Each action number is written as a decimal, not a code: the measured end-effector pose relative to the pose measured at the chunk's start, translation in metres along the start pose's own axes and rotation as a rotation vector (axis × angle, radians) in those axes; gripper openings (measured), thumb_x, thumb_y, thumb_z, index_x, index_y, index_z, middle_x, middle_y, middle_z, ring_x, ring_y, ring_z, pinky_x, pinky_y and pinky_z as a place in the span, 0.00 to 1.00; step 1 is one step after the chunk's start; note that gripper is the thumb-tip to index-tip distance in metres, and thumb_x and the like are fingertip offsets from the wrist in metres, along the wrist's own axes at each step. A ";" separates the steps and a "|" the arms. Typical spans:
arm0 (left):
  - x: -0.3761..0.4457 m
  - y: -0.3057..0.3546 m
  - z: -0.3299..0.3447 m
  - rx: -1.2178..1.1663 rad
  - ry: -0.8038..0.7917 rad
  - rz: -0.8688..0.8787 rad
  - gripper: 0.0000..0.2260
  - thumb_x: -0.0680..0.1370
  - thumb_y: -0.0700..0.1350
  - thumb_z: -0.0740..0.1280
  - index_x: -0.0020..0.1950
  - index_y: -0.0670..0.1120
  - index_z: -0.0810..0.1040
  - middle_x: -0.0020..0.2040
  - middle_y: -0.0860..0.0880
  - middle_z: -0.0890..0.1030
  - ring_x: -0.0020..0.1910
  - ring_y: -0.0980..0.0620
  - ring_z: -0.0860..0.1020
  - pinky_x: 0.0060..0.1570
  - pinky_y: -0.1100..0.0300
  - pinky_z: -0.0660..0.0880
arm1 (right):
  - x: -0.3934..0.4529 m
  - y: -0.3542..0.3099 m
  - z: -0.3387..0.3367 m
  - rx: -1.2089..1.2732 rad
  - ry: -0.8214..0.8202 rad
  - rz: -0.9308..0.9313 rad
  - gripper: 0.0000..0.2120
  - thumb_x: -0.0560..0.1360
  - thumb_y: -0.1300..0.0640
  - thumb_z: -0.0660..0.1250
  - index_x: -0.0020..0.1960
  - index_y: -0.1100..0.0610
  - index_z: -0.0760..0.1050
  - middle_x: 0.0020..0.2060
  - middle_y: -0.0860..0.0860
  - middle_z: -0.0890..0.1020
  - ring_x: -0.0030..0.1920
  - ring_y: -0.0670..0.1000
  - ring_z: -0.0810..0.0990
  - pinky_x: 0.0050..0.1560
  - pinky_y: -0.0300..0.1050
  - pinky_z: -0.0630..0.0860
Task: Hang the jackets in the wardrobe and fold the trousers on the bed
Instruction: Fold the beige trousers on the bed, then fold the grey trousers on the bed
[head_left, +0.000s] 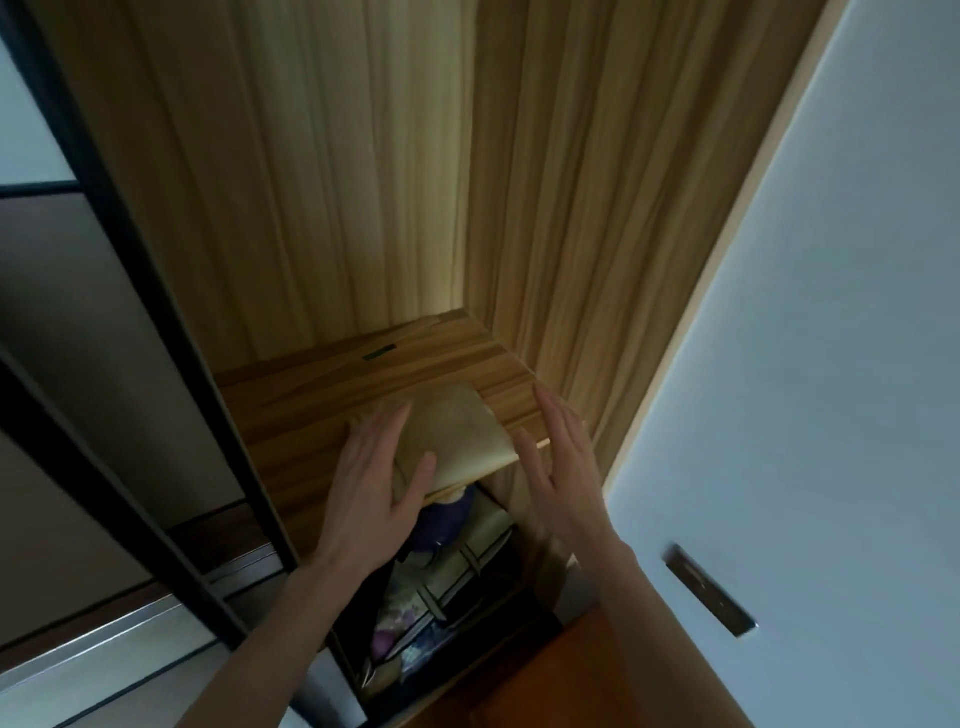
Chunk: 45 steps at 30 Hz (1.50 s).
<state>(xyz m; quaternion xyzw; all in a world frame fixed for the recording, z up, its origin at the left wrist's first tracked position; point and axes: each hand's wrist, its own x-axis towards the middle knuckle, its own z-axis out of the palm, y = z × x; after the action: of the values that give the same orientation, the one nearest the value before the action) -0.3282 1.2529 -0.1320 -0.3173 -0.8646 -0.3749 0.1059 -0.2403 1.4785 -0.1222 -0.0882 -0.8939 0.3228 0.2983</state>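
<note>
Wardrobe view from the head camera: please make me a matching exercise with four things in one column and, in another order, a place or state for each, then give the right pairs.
Things:
1. left hand
2. right hand
3. folded beige cloth
4. purple item

Places or states:
A. under the wooden shelf, partly hidden
B. lies on the shelf, near its front edge
C. flat on the cloth, fingers straight
D. open, beside the cloth, not touching it

Pairs: 1-C, 2-D, 3-B, 4-A

Both hands (376, 467) (558, 462) flat, fingers (550, 415) straight
</note>
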 end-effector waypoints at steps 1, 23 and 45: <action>0.002 0.001 -0.004 0.006 -0.013 0.033 0.32 0.84 0.65 0.52 0.85 0.51 0.57 0.83 0.56 0.59 0.82 0.63 0.50 0.79 0.61 0.48 | -0.004 -0.004 -0.006 -0.024 0.025 0.013 0.28 0.86 0.42 0.56 0.83 0.49 0.57 0.81 0.43 0.62 0.81 0.40 0.55 0.81 0.58 0.58; -0.060 0.080 0.020 -0.072 -0.256 0.485 0.30 0.84 0.61 0.56 0.80 0.45 0.66 0.78 0.46 0.70 0.80 0.45 0.64 0.77 0.39 0.63 | -0.220 -0.048 -0.109 -0.484 0.401 0.378 0.31 0.84 0.38 0.56 0.83 0.51 0.60 0.81 0.43 0.63 0.82 0.42 0.52 0.83 0.53 0.50; -0.341 0.299 0.028 -0.432 -0.524 0.983 0.28 0.84 0.59 0.56 0.80 0.46 0.68 0.79 0.47 0.70 0.82 0.48 0.62 0.80 0.43 0.60 | -0.597 -0.218 -0.243 -0.946 0.779 0.836 0.30 0.84 0.40 0.60 0.81 0.53 0.63 0.81 0.49 0.65 0.83 0.48 0.56 0.82 0.57 0.53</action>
<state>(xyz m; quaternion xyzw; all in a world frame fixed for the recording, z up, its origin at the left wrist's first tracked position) 0.1258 1.2676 -0.1219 -0.7766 -0.5179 -0.3583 -0.0167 0.3922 1.2277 -0.1201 -0.6483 -0.6588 -0.0648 0.3762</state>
